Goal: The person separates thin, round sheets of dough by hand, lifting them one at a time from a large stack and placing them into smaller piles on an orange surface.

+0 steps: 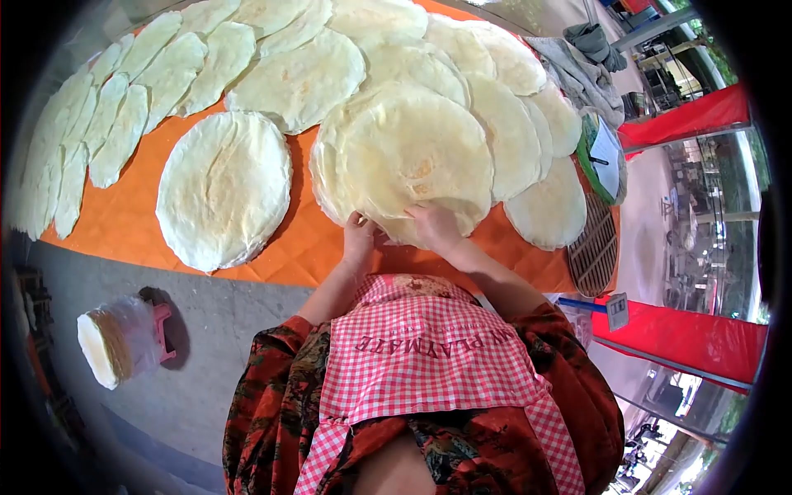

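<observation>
Large round pale flatbreads lie on an orange cloth. In front of me is a pile of thin rounds, the top one with a browned spot near its middle. My left hand is at the near edge of this pile, fingers pinched together at the rim. My right hand rests on the near part of the top round, its fingertips closed on the surface; whether it grips the sheet is hard to see. A thick stack of rounds sits to the left, apart from both hands.
Overlapping rounds cover the far side. At the right are a woven rack, a green-edged tray with paper and a pen, and grey cloth. A bagged stack stands on a pink stool at lower left.
</observation>
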A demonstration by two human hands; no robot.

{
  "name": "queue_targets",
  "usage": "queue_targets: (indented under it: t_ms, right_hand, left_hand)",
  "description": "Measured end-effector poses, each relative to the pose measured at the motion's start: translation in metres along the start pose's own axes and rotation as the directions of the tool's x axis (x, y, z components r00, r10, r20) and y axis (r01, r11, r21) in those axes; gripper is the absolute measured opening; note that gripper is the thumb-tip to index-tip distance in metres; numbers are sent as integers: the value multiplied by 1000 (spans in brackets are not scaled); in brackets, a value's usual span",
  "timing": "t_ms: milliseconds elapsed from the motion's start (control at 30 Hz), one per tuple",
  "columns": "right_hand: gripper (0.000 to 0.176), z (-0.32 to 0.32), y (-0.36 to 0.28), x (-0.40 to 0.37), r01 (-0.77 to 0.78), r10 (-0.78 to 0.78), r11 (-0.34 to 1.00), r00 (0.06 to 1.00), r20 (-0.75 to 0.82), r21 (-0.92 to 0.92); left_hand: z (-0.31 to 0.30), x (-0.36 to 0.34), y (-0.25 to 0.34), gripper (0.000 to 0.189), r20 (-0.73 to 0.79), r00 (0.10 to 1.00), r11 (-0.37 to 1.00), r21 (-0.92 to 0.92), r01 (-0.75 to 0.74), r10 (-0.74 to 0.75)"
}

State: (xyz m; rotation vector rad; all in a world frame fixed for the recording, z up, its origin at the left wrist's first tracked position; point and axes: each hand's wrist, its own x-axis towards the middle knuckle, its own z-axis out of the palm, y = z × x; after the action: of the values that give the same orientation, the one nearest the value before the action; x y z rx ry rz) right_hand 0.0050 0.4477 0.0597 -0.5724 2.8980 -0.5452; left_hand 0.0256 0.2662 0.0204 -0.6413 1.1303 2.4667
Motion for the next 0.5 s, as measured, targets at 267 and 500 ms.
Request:
queue_targets:
  t_ms: [267,500]
  right_hand:
    - [65,-3,-39,-12,-20,19,1000,998,55,15]
    - [69,7,-42,1,-64,67,995,997,-28,75]
  left_hand:
    - [7,8,-5,35,-81,996,999,-2,48,-48]
    - [14,14,-1,37,-91,996,985,169,20,-5]
